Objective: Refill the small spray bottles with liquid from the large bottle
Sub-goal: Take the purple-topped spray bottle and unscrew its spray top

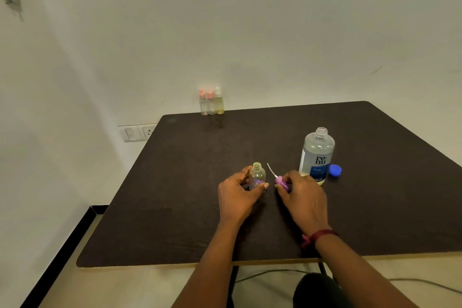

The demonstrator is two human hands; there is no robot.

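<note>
The person's left hand (237, 197) and right hand (305, 199) are bare, as are both forearms. A dark red thread band (323, 234) is tied round the right wrist, its knotted ends bunched toward the left arm.

Small clear bottle (257, 175) upright, uncapped; purple spray head (280, 181) beside; large bottle (317, 155) uncapped; three capped bottles (211, 102) behind.

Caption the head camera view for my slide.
Left hand grips an uncapped small bottle while right hand holds a purple spray top beside the open large bottle.
</note>
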